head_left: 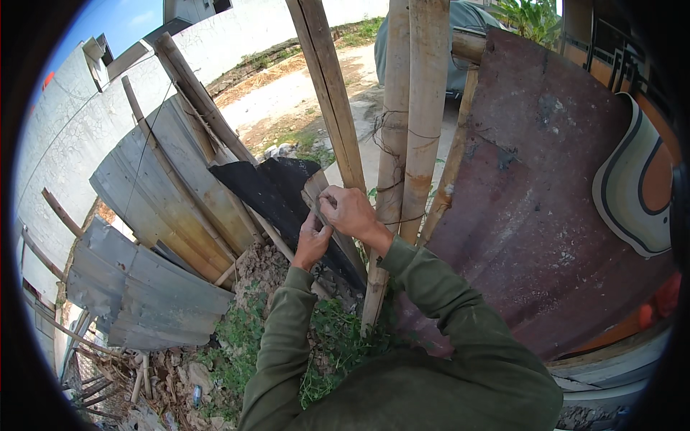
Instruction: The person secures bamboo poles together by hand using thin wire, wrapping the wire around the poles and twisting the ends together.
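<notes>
My right hand (352,215) is closed in a pinch at the upper end of a short wooden board (315,188). Just below and to its left, my left hand (311,242) is also closed, its fingertips close to those of the right. Whatever sits between the fingers is too small or too hidden to make out. The board stands tilted against a black corrugated sheet (269,190), which slopes down behind both hands. To the right of my hands rise bamboo poles (394,136), bound with a thin wire (392,154).
A rusty reddish metal sheet (525,194) fills the right side. Grey corrugated sheets (144,280) and leaning poles form a fence at left. Green weeds (330,345) and rubble lie below. Beyond the fence are a covered vehicle (460,57) and a white wall (266,25).
</notes>
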A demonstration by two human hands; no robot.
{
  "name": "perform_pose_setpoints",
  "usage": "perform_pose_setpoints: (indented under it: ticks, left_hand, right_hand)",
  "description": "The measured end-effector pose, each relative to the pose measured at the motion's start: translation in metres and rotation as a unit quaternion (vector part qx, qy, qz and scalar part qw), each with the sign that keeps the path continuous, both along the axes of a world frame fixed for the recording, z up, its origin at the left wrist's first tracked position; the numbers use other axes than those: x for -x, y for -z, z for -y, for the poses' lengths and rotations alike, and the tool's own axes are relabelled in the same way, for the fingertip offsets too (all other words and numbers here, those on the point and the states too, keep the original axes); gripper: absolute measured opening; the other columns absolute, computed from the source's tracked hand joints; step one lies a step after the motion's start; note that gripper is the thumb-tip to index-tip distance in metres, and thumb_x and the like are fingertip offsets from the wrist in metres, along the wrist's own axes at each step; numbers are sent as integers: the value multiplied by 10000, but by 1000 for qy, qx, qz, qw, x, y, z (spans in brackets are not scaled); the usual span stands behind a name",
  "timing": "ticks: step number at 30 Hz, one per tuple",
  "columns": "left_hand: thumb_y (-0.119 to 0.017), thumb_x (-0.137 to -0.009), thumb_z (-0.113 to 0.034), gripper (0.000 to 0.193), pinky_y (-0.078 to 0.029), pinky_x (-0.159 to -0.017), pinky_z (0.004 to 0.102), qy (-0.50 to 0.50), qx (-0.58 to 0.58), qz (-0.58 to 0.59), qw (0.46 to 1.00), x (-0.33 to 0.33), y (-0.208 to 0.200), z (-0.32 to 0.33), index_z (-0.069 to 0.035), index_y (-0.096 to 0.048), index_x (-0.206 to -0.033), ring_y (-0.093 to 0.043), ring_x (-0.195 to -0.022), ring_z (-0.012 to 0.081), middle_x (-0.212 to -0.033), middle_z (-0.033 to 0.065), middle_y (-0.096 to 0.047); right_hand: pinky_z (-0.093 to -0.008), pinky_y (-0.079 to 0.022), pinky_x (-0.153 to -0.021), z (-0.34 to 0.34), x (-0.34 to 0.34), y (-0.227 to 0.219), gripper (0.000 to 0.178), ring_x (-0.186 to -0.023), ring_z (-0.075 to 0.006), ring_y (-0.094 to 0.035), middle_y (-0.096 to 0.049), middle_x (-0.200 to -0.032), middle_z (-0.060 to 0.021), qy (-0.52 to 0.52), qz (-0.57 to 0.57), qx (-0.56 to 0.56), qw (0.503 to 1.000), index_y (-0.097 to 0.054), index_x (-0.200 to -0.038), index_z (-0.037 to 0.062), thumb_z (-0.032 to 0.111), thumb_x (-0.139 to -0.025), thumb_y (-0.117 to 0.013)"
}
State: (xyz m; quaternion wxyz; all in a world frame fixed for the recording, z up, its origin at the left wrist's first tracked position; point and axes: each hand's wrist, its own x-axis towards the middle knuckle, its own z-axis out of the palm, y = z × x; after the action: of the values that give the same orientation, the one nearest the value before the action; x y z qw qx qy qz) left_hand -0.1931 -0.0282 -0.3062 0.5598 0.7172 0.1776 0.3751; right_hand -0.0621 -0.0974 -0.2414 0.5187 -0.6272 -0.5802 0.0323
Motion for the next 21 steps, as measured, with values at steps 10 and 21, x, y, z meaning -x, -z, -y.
perform_pose_setpoints:
  ticks: [10,21]
  left_hand:
    - [-588,-939,-99,510,-449,-941,275,-6,2,-1,1000,-2,-3,2,-14,-421,-1414,-535,-1118,113,-1257,34,-571]
    - [-575,-923,-80,501,-427,-997,313,-1,10,10,1000,0,2,1,-9,-433,-1398,-546,-1183,159,-1280,79,-584]
  right_hand:
    - [-449,-531,-662,1,1,4,194,-750,-386,-669,-681,-794,-197,19,40,-15,999,-682,-938,36,209,-863,-634]
    - [-473,-525,-635,0,-2,5,156,-733,-377,-663,-678,-815,-153,18,145,-59,988,-660,-926,84,221,-860,-626]
